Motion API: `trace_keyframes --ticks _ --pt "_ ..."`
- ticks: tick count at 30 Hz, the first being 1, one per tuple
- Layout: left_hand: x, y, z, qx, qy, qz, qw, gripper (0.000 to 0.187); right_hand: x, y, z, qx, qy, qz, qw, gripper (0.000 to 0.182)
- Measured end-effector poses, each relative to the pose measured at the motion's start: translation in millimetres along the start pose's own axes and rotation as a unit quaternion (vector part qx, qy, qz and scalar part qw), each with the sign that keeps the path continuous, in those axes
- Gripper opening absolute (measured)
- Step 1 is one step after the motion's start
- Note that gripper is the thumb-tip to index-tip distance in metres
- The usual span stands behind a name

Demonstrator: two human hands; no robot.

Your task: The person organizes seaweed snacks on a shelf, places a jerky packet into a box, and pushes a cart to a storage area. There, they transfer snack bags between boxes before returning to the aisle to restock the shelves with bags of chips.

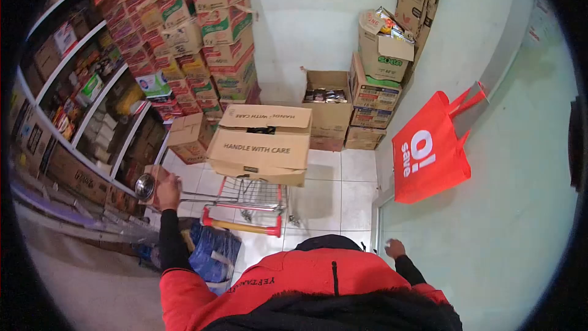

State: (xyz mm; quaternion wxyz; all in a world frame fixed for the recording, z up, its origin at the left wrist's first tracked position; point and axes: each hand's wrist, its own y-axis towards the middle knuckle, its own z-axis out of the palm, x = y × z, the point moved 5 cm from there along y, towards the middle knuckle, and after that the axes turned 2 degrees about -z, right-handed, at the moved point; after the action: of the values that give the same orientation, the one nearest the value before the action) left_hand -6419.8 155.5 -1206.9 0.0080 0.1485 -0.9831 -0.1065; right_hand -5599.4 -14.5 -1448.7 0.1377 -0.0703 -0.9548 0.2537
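Observation:
My left hand [168, 194] reaches forward at the left, its fingers curled beside a round, shiny metal piece [144, 186] that looks like a door knob. What lies inside the fingers is hidden. Low at the right, my right hand [395, 248] is closed beside the pale wall, with nothing visible in it. Ahead of me stands a small shopping cart [251, 195] with a red and yellow handle [242, 227]. A large carton [257, 147] marked "HANDLE WITH CARE" rests on top of it. Neither hand touches the cart.
Shelves [92, 116] of packaged goods line the left, beside tall stacked cartons [223, 30]. An open carton [329, 107] and more stacked boxes [372, 98] stand by the back wall. A red bag [432, 153] hangs at the right. A blue bundle [214, 251] lies on the floor.

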Motion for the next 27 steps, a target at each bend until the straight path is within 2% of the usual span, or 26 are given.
trace_keyframes --ticks 1,3,4,5,7,9,11,13,15,17,18,19,20,21,22,23,25,27 --pt "9 7 13 0.018 0.033 -0.029 0.999 0.021 13 34 -13 0.028 -0.025 -0.044 0.998 0.033" --pt "47 38 76 -0.126 0.027 -0.052 0.990 0.034 44 112 -42 0.008 -0.017 -0.124 0.992 0.031" --pt "46 54 82 -0.125 0.017 -0.040 0.991 0.040 59 152 -51 0.027 -0.006 -0.141 0.990 0.033" --pt "9 75 57 0.012 0.077 -0.220 0.972 0.038 78 186 -64 0.036 -0.005 -0.163 0.986 0.032" --pt "10 112 61 0.016 0.208 -0.173 0.963 0.038 129 216 -90 0.018 0.014 -0.171 0.985 0.030" --pt "56 139 107 -0.050 0.244 -0.255 0.934 0.042 152 259 -100 0.027 0.064 -0.164 0.984 0.030" --pt "60 172 119 -0.053 0.252 -0.283 0.924 0.046 142 311 -73 0.058 0.040 -0.195 0.978 0.034" --pt "106 192 151 -0.027 0.218 -0.320 0.922 0.051 132 331 -60 0.120 0.051 -0.121 0.984 0.036" --pt "144 208 182 -0.041 0.222 -0.310 0.924 0.055 94 361 -39 0.263 0.023 -0.045 0.963 0.042" --pt "141 223 201 -0.051 0.238 -0.296 0.924 0.059 66 392 -38 0.260 0.000 -0.067 0.963 0.044" --pt "136 234 205 -0.067 0.233 -0.324 0.914 0.061 51 417 -37 0.215 -0.016 -0.074 0.974 0.043" --pt "123 253 200 -0.087 0.227 -0.350 0.905 0.064 53 437 -42 0.168 -0.029 -0.079 0.982 0.042" --pt "111 266 200 -0.070 0.200 -0.373 0.903 0.062 54 452 -40 0.170 -0.023 -0.079 0.982 0.042" --pt "78 290 195 -0.070 0.206 -0.366 0.905 0.062 59 472 -57 0.140 0.025 -0.035 0.989 0.041" --pt "26 316 185 -0.179 0.128 -0.286 0.933 0.057 60 494 -72 0.108 0.072 0.010 0.991 0.040" --pt "-36 334 175 -0.281 0.044 -0.204 0.937 0.053 66 518 -80 0.111 0.073 0.011 0.991 0.040" --pt "-177 388 161 -0.298 -0.132 -0.141 0.935 0.047 100 565 -100 0.115 0.062 -0.078 0.988 0.039" --pt "-267 418 183 -0.219 -0.144 -0.066 0.963 0.044 131 619 -119 0.172 0.044 -0.130 0.976 0.037"
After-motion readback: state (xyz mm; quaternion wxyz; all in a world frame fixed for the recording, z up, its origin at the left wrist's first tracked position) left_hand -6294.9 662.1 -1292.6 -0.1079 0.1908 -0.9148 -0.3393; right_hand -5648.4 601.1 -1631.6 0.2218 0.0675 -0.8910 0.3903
